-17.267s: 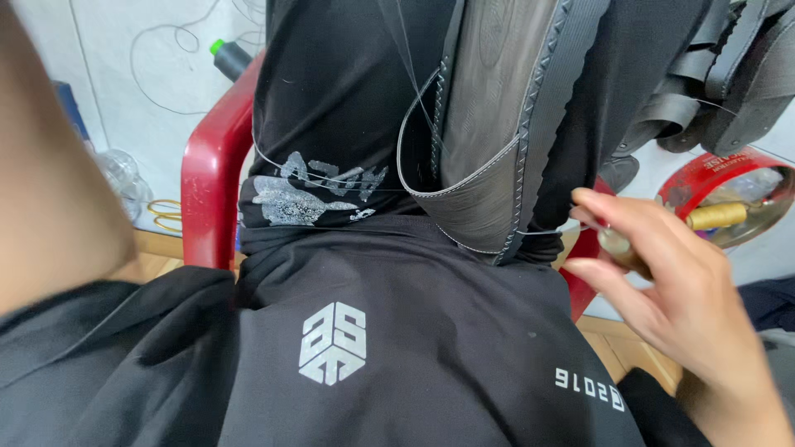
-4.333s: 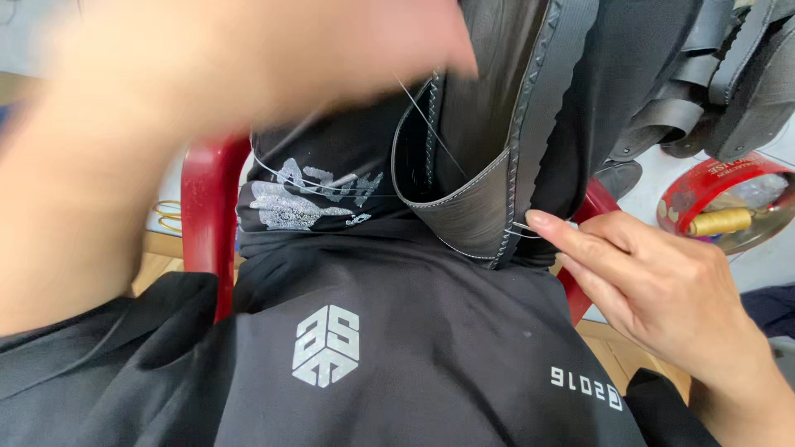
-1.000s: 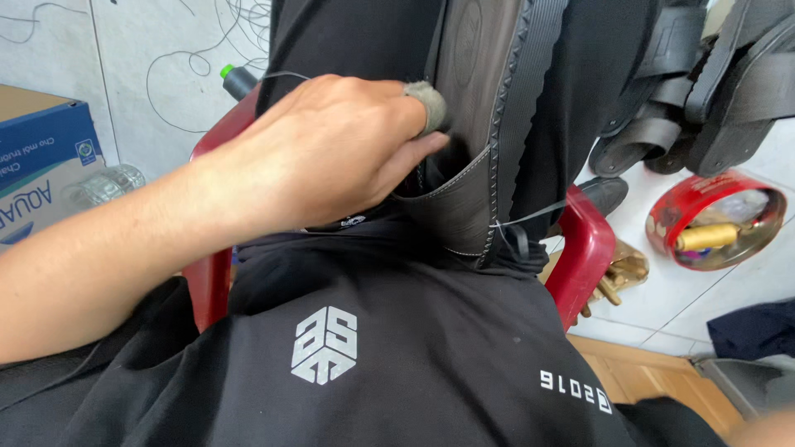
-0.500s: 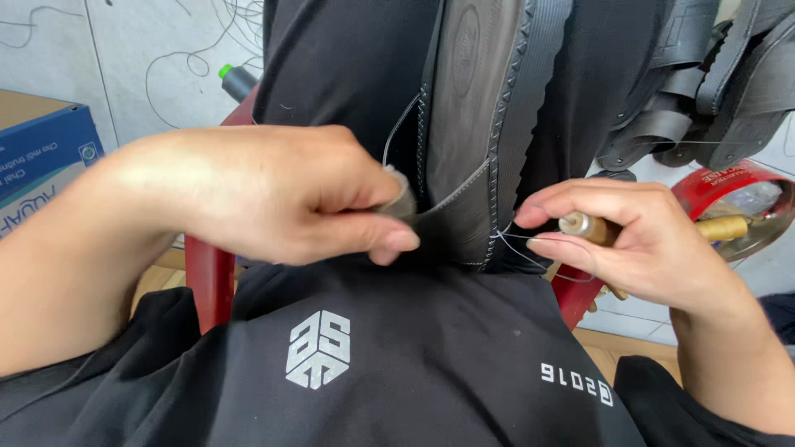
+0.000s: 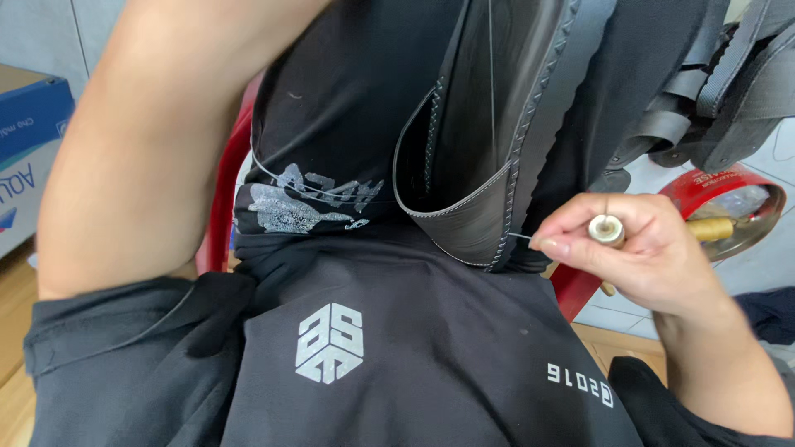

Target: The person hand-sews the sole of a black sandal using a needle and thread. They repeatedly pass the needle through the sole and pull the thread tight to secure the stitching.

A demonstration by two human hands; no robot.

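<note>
A dark leather piece (image 5: pixel 472 165) with a braided stitched edge hangs in front of me over black cloth (image 5: pixel 397 348) with silver prints. My right hand (image 5: pixel 638 248) is closed on a small wooden-handled awl (image 5: pixel 607 229), whose metal tip meets the leather's stitched right edge. A thin thread (image 5: pixel 490 66) runs straight up across the leather and out of the top of the view. My left forearm (image 5: pixel 141 149) is raised at the left, and its hand is out of the frame above.
A red plastic chair (image 5: pixel 222 207) stands behind the cloth. At the right is a red round tin (image 5: pixel 729 207) holding a tan thread spool (image 5: pixel 712 228). Black straps (image 5: pixel 729 91) hang at the top right. A blue carton (image 5: pixel 25 149) sits at the far left.
My left hand has left the leather's edge and risen out of the top of the view, with the thread now taut upward. My right hand stays at the seam with the awl.
</note>
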